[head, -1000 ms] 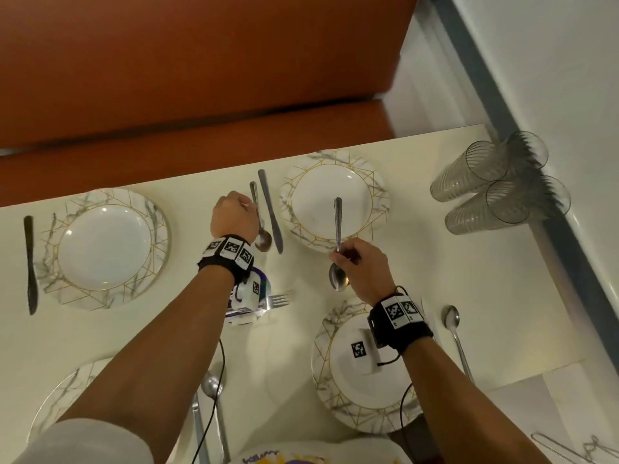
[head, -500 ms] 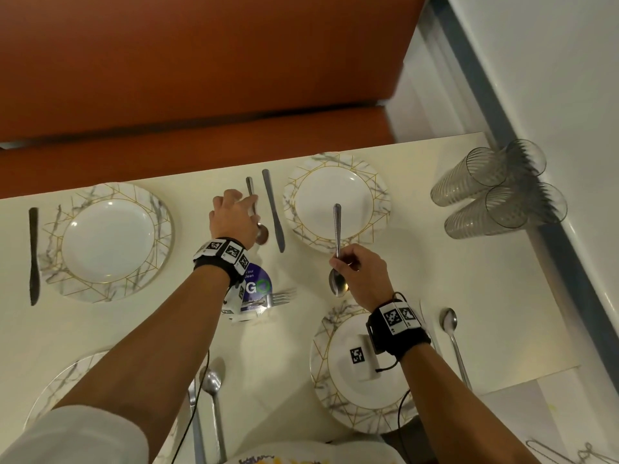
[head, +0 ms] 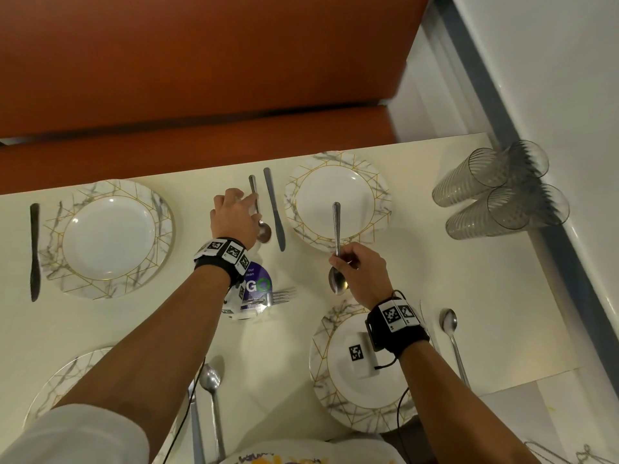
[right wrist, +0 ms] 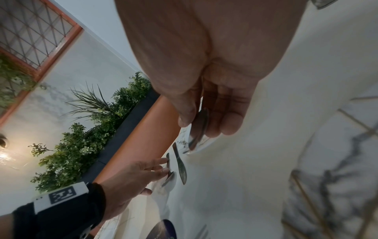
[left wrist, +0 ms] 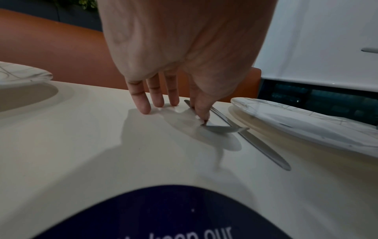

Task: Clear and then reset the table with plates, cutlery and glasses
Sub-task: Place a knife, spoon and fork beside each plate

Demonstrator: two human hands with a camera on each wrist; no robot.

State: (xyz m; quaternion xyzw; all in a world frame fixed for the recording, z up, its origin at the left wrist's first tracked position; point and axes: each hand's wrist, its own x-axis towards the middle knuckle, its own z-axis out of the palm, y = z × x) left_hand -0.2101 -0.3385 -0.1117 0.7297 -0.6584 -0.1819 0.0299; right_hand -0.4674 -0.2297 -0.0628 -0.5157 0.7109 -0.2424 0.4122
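My left hand reaches over the far side of the white table. Its straight fingertips press on the handle of a small spoon, which lies beside a table knife left of the far right plate. The thumb stays off the spoon. My right hand pinches a second spoon near its bowl. That spoon's handle points away over the plate, and its bowl hangs above the table.
Stacked ribbed glasses lie on their sides at the far right by the wall. There are marbled plates far left, near right and near left. A dark knife, a fork on a purple sticker and loose spoons also lie on the table.
My left hand has uncurled from a fist, and its fingers now stretch out onto the small spoon. The right hand has kept its spoon almost still.
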